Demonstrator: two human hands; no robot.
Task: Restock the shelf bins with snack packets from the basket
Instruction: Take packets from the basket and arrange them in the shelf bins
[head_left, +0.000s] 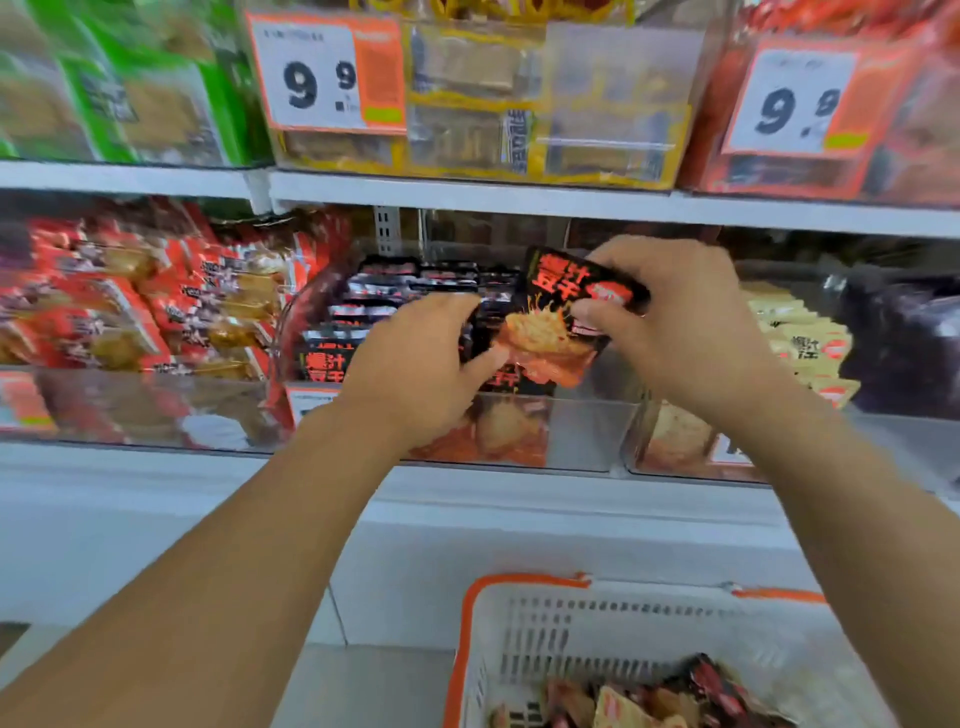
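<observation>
Nearest the camera, a white basket (613, 623) with an orange rim was seen low on the right, with more snack packets (670, 699) heaped in its bottom. Above it, both forearms were stretched toward the shelf. A black and orange packet (558, 317) was held over the middle clear bin (587, 431), pinched at its upper right end between the thumb and curled fingers of the right hand (685, 322). Its lower left edge was met by the left hand (415, 369), fingers curled toward it; whether that hand gripped or only touched could not be told, owing to blur. The packet's long axis was tilted, running from upper right down to lower left, so the right hand lay nearer its top and the left nearer its base. Directly behind and below, matching black packets (395, 301) were stacked in the same bin, so the coming move was judged a short drop forward and down. Farther back, price cards (322, 73) were hung on the upper shelf.
</observation>
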